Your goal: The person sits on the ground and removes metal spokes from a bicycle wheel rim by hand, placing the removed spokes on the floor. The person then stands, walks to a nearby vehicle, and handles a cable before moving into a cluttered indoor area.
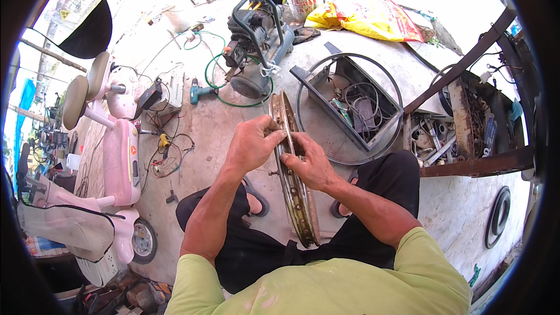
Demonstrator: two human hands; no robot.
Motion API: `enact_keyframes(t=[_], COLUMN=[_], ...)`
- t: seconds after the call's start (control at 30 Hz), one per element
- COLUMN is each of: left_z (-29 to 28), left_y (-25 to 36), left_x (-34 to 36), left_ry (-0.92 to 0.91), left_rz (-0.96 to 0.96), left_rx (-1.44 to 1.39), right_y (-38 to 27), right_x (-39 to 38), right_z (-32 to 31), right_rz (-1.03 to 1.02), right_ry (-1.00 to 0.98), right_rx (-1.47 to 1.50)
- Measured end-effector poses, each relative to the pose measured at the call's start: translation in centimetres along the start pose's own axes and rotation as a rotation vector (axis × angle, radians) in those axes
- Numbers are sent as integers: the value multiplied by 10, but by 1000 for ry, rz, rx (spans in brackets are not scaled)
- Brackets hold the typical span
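A tarnished, rust-spotted metal wheel rim [294, 210] stands upright on edge between my knees, tilted slightly, with holes along its channel. My left hand [249, 146] grips its upper left side, thumb pressed near the inner channel. My right hand [308, 163] holds it from the right a little lower, fingers curled over it and thumb against the metal. A small bolt or stem [273, 172] sticks out from the rim's left side below my hands; whether my fingertips hold anything else is hidden.
An air compressor [251, 52] with green hose and a drill [198, 93] lie ahead. A metal box of cables [361, 111] sits inside a hoop at right, beside a rusty rack [461, 163]. A pink scooter [119, 157] stands left; a black tyre [497, 216] lies far right.
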State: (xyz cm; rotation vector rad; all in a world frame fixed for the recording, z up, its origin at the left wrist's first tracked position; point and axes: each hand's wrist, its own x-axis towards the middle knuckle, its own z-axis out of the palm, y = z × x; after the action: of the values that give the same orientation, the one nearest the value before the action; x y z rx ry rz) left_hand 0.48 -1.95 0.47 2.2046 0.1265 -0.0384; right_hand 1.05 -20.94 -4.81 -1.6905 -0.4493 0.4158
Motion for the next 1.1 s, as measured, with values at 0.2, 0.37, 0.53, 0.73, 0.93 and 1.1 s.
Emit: enact_keyframes(t=[0.2, 0.37, 0.53, 0.73, 0.93, 1.1], left_z=[-2, -5, -4, -4, -7, -7], left_y=[4, 2, 5, 7, 3, 1], left_x=[-2, -2, -2, -1, -4, -3], left_ry=[-15, -62, -22, -27, -69, -79], left_rz=[6, -26, -16, -21, -11, -22], left_rx=[-72, -104, -43, 5, -109, -65], right_y=[-9, 0, -5, -1, -5, -2], right_x=[1, -1, 1, 0, -2, -2], right_z=[-4, 0, -2, -1, -4, -2], right_rz=[50, 0, 5, 28, 9, -2], right_ry=[-21, -7, -21, -18, -23, -32], right_rx=[-22, 1, -6, 40, 10, 13])
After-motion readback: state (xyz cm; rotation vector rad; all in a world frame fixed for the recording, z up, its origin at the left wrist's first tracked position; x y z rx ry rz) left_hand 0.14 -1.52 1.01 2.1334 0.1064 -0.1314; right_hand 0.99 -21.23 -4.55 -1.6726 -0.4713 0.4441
